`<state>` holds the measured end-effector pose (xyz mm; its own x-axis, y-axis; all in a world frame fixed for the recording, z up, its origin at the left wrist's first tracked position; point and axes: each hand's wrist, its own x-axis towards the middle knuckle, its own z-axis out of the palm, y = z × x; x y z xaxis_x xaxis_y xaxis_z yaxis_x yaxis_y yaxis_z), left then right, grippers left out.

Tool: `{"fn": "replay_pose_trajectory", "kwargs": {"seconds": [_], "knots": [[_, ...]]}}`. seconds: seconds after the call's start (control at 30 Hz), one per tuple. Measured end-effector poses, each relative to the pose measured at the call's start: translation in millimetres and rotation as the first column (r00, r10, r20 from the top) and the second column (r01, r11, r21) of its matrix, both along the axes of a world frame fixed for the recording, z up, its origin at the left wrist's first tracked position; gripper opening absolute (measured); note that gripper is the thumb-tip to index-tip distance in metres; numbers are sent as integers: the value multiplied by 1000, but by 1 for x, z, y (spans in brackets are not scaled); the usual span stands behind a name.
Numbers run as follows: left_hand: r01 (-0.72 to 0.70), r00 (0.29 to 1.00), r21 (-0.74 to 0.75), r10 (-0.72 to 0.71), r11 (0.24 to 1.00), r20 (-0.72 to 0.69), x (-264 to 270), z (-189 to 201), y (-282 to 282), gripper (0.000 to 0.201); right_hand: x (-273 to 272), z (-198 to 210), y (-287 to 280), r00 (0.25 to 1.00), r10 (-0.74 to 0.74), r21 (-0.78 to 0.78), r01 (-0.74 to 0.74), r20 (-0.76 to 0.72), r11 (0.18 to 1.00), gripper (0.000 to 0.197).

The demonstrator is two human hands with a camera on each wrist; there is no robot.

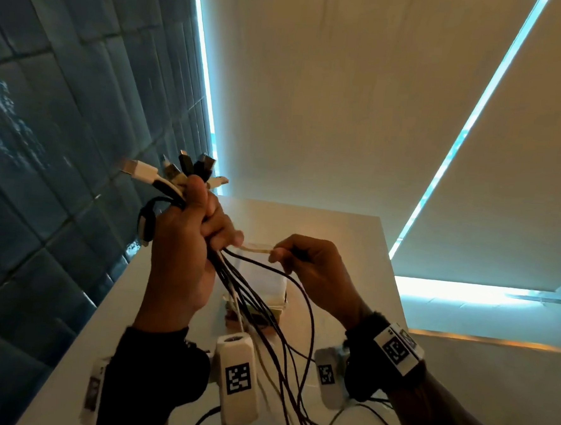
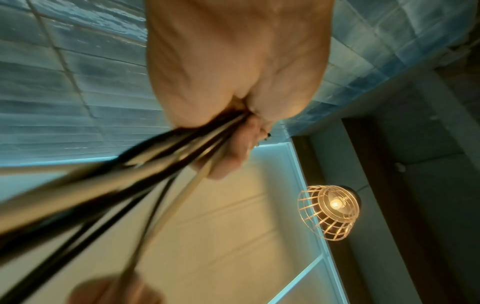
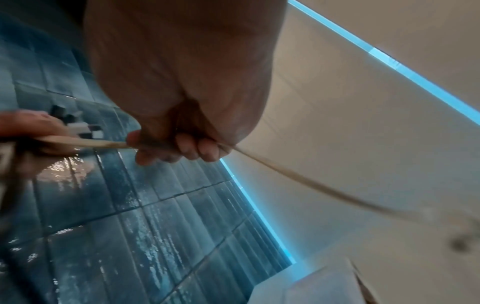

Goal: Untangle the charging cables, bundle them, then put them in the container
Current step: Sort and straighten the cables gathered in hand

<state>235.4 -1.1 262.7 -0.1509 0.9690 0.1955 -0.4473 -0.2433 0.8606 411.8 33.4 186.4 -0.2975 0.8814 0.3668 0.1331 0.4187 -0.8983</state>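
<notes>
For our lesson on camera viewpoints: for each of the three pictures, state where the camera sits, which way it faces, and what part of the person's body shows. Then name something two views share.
Head: on the head, facing forward over the white table; shows both forearms, left hand gripping the cable bundle, right hand.
Left wrist: along the left hand, tilted up at a wire-cage lamp.
Right wrist: along the right hand, toward the blue tiled wall.
Shared: the beige cable the right hand pinches shows in head and right wrist.
</notes>
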Motion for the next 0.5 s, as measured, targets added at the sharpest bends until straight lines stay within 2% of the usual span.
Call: {"fn": "replay_pose_trajectory", "kwargs": {"seconds": [0.13, 0.3, 0.5], "knots": [[14, 999, 51, -12, 999, -32, -7, 6, -4, 43, 27, -24, -3, 993, -71, -32, 74, 93, 997, 16], [6, 1000, 43, -6, 999, -6, -15, 5, -5, 46, 67, -49, -28, 946, -203, 44, 198, 251, 979, 23], [28, 999, -1, -28, 1000, 43, -20, 3, 0, 48, 108, -81, -64, 898, -342, -21, 362, 277, 932, 37]]}}
